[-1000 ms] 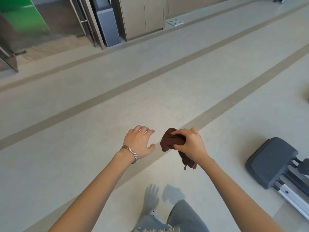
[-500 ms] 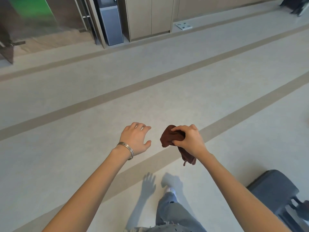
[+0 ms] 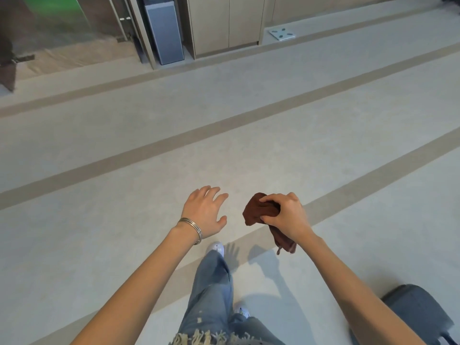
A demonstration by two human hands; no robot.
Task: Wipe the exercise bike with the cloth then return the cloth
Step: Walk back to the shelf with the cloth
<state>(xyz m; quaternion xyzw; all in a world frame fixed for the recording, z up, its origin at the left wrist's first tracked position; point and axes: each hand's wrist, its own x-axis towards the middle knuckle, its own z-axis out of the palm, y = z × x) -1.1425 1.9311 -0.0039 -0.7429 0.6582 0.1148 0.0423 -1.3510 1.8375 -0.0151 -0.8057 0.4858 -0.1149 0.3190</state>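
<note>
At five o'clock, low in view, sits a dark bike foot point(image 3: 418, 312). At centre my right hand point(image 3: 286, 215) clamps the bunched cloth point(image 3: 258, 210); my left hand point(image 3: 206, 210) hangs spread, empty. I'd judge: keep the tail gathered while walking.

Pale floor point(image 3: 249, 108) with tan stripes; white scale point(image 3: 282, 34) lies at one o'clock, grey base point(image 3: 420, 317) at five.

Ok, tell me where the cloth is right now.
The cloth is bunched in the right hand, centre-right in the head view, held above the floor just right of the empty left hand.
</note>
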